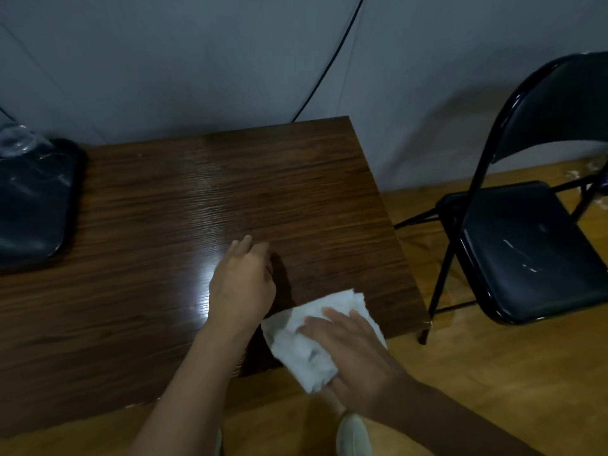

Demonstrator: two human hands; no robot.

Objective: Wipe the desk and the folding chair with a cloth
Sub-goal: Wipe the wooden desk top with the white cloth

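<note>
Bare desk [230, 192] beside tray [33, 205]

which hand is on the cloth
The right hand, pressing flat on the white cloth at the desk corner; the left hand is bare.

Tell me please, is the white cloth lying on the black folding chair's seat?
No, the white cloth is under the right hand on the dark wooden desk.

My right hand [355, 353] lies flat on the white cloth [316, 340] at the near right corner of the brown desk [164, 225]. My left hand [241, 281] rests loosely curled beside it (empty). The black folding chair [526, 251] stands off to the right.
</note>
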